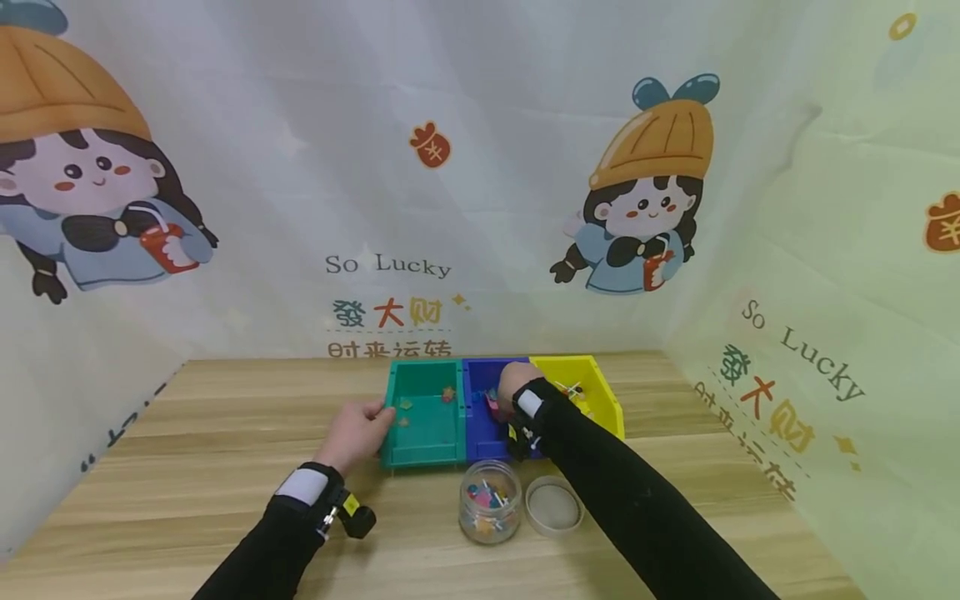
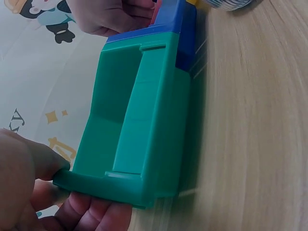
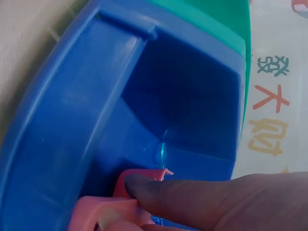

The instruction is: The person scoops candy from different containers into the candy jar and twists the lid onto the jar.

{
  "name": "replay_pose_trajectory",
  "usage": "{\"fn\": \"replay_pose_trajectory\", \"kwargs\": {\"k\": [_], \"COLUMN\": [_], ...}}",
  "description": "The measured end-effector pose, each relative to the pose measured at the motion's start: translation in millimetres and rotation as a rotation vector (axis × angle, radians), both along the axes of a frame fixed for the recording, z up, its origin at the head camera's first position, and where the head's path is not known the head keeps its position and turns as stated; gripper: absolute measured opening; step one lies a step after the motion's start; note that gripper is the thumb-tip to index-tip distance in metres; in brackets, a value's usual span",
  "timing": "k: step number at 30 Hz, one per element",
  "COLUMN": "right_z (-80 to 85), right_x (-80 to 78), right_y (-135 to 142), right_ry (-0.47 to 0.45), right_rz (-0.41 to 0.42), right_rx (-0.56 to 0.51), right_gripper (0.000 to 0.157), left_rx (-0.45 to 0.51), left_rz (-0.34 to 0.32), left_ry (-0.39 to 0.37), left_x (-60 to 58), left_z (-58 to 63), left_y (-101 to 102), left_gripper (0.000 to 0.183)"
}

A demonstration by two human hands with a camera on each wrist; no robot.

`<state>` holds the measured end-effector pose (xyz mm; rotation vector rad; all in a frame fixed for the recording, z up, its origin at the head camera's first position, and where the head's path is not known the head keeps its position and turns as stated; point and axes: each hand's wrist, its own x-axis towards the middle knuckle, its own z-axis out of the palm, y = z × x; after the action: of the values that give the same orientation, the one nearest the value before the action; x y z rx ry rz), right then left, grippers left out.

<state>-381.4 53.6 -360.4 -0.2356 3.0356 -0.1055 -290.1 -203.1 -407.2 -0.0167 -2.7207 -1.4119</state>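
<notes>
My left hand (image 1: 356, 435) grips the left rim of the green bin (image 1: 429, 432), thumb inside and fingers curled under the edge in the left wrist view. A few tiny pieces lie in that bin. My right hand (image 1: 514, 382) reaches down into the blue bin (image 1: 486, 448), which stands against the green one. In the right wrist view its thumb and finger pinch a pink plastic piece (image 3: 108, 210); its exact kind is unclear. Another pink part (image 3: 144, 176) shows under the thumb, and a clear blue bit (image 3: 162, 155) lies beside it on the bin floor.
A yellow bin (image 1: 606, 400) holding small pieces adjoins the blue one on the right. In front stand an uncovered glass jar (image 1: 489, 527) of colourful small pieces and a round lid (image 1: 553, 507). A printed cloth (image 1: 495, 192) hangs behind the wooden table (image 1: 255, 433).
</notes>
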Motion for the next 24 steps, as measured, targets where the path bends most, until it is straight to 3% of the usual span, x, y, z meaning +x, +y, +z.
{"fn": "replay_pose_trajectory", "kwargs": {"k": [6,7,8,12,14,15,16,24], "right_z": [-5.4,5.2,-10.4,-14.5,-12.5,4.4,6.2,8.6], "right_x": [-6.0,6.6,-9.4,-11.3,-4.2,15.6,20.0,36.6], "right_y": [7,5,11,15,17,12,13,20], "right_ry": [-0.047,-0.049,-0.022,0.028,0.035,0.012,0.005,0.016], "right_rz": [-0.034,-0.054,-0.039,-0.049,-0.057,-0.081,-0.092,-0.146], "right_rx": [-0.122,-0.126,-0.142,-0.182,-0.217,-0.235,-0.257,-0.360], "right_gripper": [0.029,0.029,0.034,0.038,0.038,0.033,0.033,0.039], "left_rx": [-0.003,-0.006,-0.008,-0.011,-0.013,-0.015,-0.017,-0.005], "left_rz": [-0.011,-0.011,-0.010,-0.008,-0.007,-0.006,-0.003,-0.003], "left_ry": [-0.022,-0.030,-0.037,-0.039,-0.030,-0.029,-0.026,-0.022], "left_x": [-2.0,-2.6,-3.3,-4.2,-4.6,-4.5,-4.7,-4.4], "left_z": [0.6,1.1,1.4,3.1,2.5,2.2,1.3,-3.5], "left_y": [0,0,0,0,-1,0,-1,1], "left_gripper": [0.051,0.051,0.051,0.051,0.051,0.051,0.051,0.050]}}
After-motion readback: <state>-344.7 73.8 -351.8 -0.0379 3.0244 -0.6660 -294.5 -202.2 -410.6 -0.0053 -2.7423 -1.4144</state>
